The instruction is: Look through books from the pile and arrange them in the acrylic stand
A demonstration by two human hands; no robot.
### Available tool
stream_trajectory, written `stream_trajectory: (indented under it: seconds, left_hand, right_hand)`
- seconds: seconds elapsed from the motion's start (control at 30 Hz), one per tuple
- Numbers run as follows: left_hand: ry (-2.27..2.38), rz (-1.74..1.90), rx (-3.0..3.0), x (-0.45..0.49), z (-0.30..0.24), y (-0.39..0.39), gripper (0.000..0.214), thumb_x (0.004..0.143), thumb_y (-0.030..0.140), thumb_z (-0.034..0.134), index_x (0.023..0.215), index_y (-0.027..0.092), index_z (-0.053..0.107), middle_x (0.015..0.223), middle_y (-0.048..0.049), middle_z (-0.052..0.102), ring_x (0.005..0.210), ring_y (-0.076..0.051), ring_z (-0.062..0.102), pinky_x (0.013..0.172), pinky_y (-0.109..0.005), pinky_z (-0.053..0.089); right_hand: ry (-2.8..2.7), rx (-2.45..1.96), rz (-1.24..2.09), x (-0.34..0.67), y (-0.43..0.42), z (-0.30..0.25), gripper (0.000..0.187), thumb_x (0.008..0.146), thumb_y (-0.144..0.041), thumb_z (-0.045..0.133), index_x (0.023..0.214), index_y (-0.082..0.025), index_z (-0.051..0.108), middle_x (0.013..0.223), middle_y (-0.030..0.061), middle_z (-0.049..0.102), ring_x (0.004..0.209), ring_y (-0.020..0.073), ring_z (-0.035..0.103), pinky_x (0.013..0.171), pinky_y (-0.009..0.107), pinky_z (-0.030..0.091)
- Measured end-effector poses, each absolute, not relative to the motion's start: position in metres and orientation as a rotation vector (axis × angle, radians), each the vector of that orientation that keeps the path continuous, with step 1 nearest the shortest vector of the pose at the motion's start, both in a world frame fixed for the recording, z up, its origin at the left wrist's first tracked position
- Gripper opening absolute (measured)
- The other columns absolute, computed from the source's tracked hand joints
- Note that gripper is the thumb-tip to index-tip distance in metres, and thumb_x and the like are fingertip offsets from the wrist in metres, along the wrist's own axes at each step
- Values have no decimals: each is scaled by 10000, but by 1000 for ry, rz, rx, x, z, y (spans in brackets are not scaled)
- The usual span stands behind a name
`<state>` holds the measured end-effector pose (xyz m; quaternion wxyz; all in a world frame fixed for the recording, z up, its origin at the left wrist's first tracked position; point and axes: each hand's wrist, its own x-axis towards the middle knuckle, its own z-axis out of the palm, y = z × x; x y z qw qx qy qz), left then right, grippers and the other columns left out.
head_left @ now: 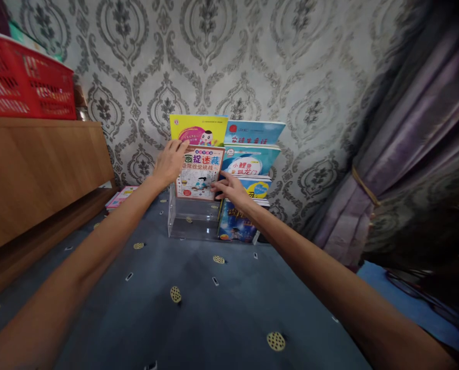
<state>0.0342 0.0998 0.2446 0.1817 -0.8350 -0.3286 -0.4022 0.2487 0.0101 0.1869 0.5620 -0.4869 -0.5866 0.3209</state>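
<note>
A picture book [197, 180] with a brown border and colourful Chinese lettering stands upright in the left column of a clear acrylic book rack [194, 228]. My left hand [171, 162] grips its left edge near the top, the thumb hidden. Fingers of my right hand [232, 190] close around the lower right edge. Behind it rises a yellow book [193, 123]. The right column carries a blue fairy-tale book [254, 131], a light blue book [262, 156], a yellow-and-blue book [262, 187] and a dark blue book [233, 223]. Below the held book, the clear front tiers show.
The rack stands on a dark patterned cloth [198, 318] against a wallpapered wall [206, 61]. On the left, a wooden cabinet [44, 169] bears a red basket [29, 77]. Pink books [122, 197] lie beside the cabinet. A tied curtain [352, 205] hangs at right.
</note>
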Motion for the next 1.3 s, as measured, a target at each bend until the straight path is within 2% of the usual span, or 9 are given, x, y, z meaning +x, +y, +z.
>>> stream_trajectory:
  seconds: [0.1,0.27,0.4,0.53,0.63,0.73,1.0,1.2,1.3]
  left_hand:
    - [-927,-1120,-2348,33,247,108,499,928,139,447,1424,188,457,1353,-138,538,1313,-290,414,1128,-447,385]
    - [-975,-1056,-2329,37,254,121,511,921,115,432,1428,172,463,1308,-156,549,1265,-314,440,1072,-476,430]
    - [-1046,-977,-2324,42,258,122,520,914,90,434,1430,153,462,1308,-180,540,1264,-341,441,1018,-486,463]
    - [-1055,-984,-2360,42,259,116,504,923,84,439,1419,170,460,1306,-168,533,1279,-338,429,1042,-493,437]
    - [-1038,-1030,-2377,39,258,114,461,937,117,452,1391,190,485,1304,-160,518,1292,-348,419,1068,-510,413]
    - [-985,-1037,-2322,36,257,112,421,942,162,468,1358,199,521,1274,-154,531,1248,-341,453,1037,-491,448]
    - [-881,-1053,-2163,24,249,95,432,932,183,506,1361,213,548,1274,-138,528,1199,-305,485,1005,-446,483]
    - [-818,-1079,-2080,14,238,84,453,927,166,505,1375,224,549,1248,-143,525,1162,-309,483,983,-463,468]
    - [-765,-1113,-2064,11,234,83,432,946,174,474,1367,223,558,1204,-145,537,1105,-295,491,951,-446,467]
  right_hand:
    - [-1384,-1151,766,250,12,185,750,790,-274,685,1468,-122,402,1004,134,729,915,247,723,625,310,612]
    - [-1435,-1147,773,253,15,183,707,794,-323,698,1435,-152,457,1008,117,717,919,244,720,642,319,619]
    - [-1424,-1143,780,254,14,181,653,801,-288,706,1400,-151,487,999,115,716,905,237,722,618,299,615]
    - [-1415,-1138,779,256,14,180,614,825,-269,688,1399,-185,487,1016,104,707,904,225,718,597,283,616]
    - [-1414,-1144,792,257,16,179,612,833,-261,676,1407,-180,478,1043,114,700,908,227,720,612,289,622]
    - [-1399,-1139,796,255,19,178,616,825,-250,677,1402,-165,477,1066,123,696,902,227,724,609,286,621]
    - [-1412,-1095,768,248,18,175,555,766,-242,686,1295,-205,523,967,71,702,843,209,714,552,262,600]
    - [-1451,-1095,597,251,16,176,447,747,-242,604,1186,-201,535,937,59,659,814,216,702,516,273,568]
    - [-1474,-1075,389,252,12,179,446,772,-250,554,1214,-214,508,971,61,642,822,215,691,525,281,559]
